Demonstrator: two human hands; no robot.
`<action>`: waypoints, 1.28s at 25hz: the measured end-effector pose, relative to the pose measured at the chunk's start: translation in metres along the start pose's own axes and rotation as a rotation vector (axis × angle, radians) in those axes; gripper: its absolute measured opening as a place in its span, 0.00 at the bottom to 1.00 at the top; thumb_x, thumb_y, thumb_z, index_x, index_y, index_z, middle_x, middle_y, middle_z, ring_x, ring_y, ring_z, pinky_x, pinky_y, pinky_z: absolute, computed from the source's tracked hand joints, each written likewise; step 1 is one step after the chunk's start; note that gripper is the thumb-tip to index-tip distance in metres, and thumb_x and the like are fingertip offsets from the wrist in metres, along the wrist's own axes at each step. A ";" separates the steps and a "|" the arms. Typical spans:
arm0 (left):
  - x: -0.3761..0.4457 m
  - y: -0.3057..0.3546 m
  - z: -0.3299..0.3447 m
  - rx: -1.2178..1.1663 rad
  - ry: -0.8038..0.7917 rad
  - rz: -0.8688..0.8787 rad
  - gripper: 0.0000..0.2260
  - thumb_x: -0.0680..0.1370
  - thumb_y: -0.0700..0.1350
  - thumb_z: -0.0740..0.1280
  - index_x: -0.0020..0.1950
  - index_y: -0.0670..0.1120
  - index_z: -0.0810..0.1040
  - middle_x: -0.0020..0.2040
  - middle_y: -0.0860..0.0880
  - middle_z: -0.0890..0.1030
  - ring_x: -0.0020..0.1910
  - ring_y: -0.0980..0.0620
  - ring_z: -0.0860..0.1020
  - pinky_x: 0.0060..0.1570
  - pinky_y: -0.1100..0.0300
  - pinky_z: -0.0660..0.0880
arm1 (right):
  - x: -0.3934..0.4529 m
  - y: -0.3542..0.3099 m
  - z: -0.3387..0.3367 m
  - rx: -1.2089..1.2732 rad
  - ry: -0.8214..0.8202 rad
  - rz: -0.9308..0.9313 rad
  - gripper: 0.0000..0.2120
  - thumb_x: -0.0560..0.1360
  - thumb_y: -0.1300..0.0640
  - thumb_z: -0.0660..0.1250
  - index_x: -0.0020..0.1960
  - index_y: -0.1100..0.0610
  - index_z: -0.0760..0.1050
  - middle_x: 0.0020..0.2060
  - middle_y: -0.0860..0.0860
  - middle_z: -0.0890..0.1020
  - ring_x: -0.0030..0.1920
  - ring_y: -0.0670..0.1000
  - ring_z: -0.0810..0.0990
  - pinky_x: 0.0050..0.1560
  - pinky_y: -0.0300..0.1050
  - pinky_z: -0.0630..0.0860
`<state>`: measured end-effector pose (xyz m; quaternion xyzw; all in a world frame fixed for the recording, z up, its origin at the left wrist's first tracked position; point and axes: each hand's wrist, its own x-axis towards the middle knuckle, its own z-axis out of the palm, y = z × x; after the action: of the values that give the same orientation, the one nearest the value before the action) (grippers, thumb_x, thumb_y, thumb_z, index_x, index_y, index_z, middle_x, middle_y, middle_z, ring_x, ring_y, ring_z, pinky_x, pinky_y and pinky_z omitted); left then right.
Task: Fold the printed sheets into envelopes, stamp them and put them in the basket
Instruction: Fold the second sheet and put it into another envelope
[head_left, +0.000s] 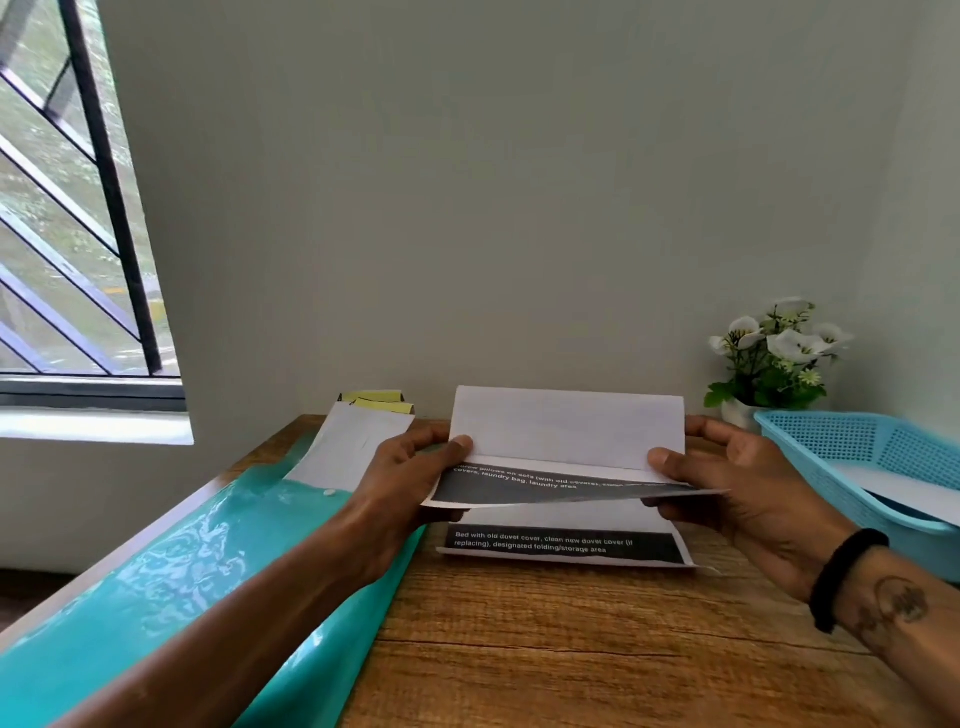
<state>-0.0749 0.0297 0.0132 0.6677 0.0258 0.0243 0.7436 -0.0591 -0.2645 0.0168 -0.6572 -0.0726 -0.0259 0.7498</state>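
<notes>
Wooden table (545, 649) against a pale wall: a printed sheet (569, 431) held up mid-fold.

Left hand (410, 467) and right hand (727, 478) each pinch an end of the sheet, thumbs on the folded-over flap, just above a second sheet (566, 543) lying flat. Uneven thumb pressure could skew the crease, I judge. At the right, the blue basket (841, 441) holds something white, probably a finished envelope; a teal folder (171, 571) at the left holds more paper.

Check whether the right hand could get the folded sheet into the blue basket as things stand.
Probably yes: the blue basket sits open-topped just right of the right hand, nothing between, though the left hand also grips the folded sheet.
</notes>
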 end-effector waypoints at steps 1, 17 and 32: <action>0.001 0.000 -0.001 -0.008 0.004 0.002 0.10 0.82 0.48 0.69 0.62 0.47 0.82 0.56 0.42 0.87 0.56 0.41 0.86 0.56 0.44 0.84 | 0.000 0.000 0.000 0.017 -0.001 0.009 0.18 0.75 0.65 0.73 0.63 0.56 0.78 0.49 0.54 0.89 0.42 0.57 0.90 0.35 0.45 0.86; 0.000 0.003 0.000 -0.139 -0.059 0.049 0.23 0.70 0.45 0.77 0.65 0.45 0.82 0.59 0.42 0.86 0.53 0.43 0.87 0.49 0.51 0.86 | 0.001 0.000 0.002 0.299 0.055 0.066 0.17 0.82 0.63 0.57 0.56 0.72 0.81 0.57 0.66 0.85 0.58 0.65 0.86 0.52 0.58 0.85; -0.038 -0.004 0.045 -0.168 -0.098 0.195 0.22 0.73 0.44 0.78 0.66 0.43 0.78 0.54 0.43 0.88 0.53 0.41 0.87 0.56 0.44 0.83 | -0.028 0.003 0.039 0.231 -0.186 0.076 0.25 0.70 0.66 0.76 0.66 0.60 0.78 0.54 0.63 0.87 0.54 0.64 0.87 0.47 0.57 0.87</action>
<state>-0.1096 -0.0176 0.0140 0.6028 -0.0776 0.0661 0.7913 -0.0889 -0.2267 0.0148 -0.5683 -0.1191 0.0721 0.8110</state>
